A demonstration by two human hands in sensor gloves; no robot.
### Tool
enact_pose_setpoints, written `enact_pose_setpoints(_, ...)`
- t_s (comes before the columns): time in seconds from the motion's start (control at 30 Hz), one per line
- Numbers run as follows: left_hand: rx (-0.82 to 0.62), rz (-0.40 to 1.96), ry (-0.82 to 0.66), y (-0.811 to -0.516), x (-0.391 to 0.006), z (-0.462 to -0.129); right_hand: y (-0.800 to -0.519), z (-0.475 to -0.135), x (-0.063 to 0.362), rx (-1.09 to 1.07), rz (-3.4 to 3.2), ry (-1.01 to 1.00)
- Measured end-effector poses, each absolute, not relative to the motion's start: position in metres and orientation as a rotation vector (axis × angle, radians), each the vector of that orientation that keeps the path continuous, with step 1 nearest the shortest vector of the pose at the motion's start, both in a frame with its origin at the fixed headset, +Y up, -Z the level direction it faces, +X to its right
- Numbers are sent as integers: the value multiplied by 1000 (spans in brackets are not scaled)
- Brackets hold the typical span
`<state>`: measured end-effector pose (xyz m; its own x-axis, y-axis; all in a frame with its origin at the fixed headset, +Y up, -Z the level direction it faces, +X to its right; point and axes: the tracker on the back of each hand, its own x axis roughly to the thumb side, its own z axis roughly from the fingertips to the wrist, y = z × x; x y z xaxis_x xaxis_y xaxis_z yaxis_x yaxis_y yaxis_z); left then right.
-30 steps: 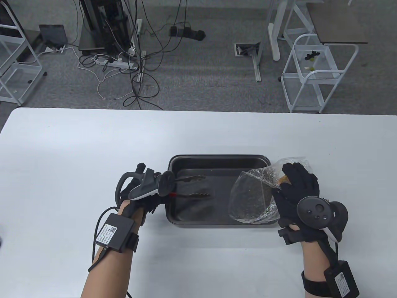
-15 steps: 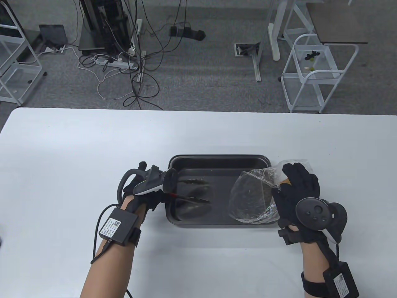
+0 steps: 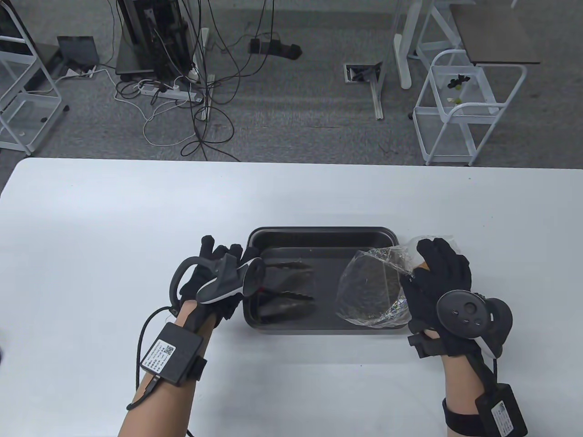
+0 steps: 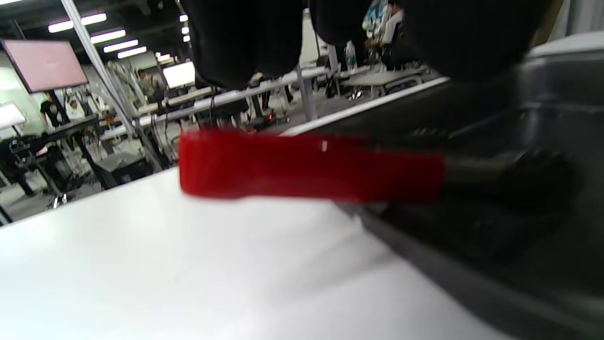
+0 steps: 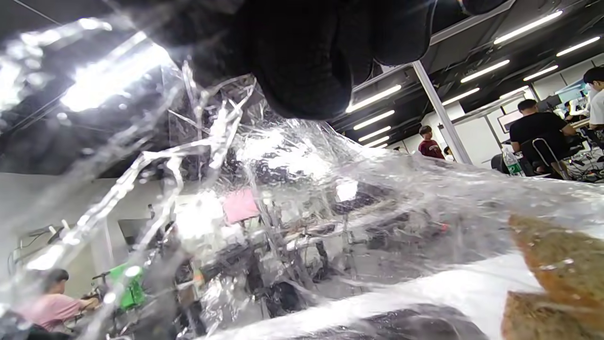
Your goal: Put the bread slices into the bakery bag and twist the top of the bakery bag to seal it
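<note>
Two tongs (image 3: 284, 278) arms were laid in the tray (image 3: 319, 234) at frame centre; the left hand (image 3: 214, 277) was spread, released. The bakery bag (image 3: 371, 291) was pinched by the right hand (image 3: 437, 282), ready for twisting.

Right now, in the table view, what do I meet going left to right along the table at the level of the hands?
Left hand → tongs lying in the black tray → clear bag → right hand, which grips the bag with bread showing inside.
</note>
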<state>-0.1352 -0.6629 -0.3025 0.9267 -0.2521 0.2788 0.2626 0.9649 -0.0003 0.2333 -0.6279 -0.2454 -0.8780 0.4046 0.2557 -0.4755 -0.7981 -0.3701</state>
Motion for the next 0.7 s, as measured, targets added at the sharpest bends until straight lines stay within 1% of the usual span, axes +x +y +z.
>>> enact_pose_setpoints(0.1,50,-209,-344,-642,-116,-275,-626,-242,231,204,2594,-628)
enact_pose_setpoints(0.17,98,-153,-397,-632,-98,-256,-624,-240,229,191,2588,-650)
enact_pose_setpoints(0.2,132,-122,-440,-626,-83,-240,-622,-238,229,177,2587,-661)
enact_pose_setpoints(0.27,187,-68,-524,-621,-53,-213,-619,-233,228,135,2563,-706)
enact_pose_setpoints(0.3,198,-60,-555,-621,-42,-204,-617,-231,227,121,2554,-719)
enact_pose_setpoints(0.37,189,-82,-564,-624,-19,-191,-614,-227,226,90,2549,-736)
enact_pose_setpoints(0.4,189,-103,-565,-626,-7,-185,-612,-224,226,74,2548,-746)
enact_pose_setpoints(0.5,278,-135,-528,-629,11,-183,-609,-220,226,49,2539,-742)
enact_pose_setpoints(0.53,308,-129,-487,-629,14,-184,-608,-219,226,49,2530,-738)
enact_pose_setpoints(0.6,316,-93,-432,-627,16,-188,-607,-217,224,62,2530,-730)
enact_pose_setpoints(0.7,316,-15,-411,-622,12,-191,-606,-214,220,69,2553,-729)
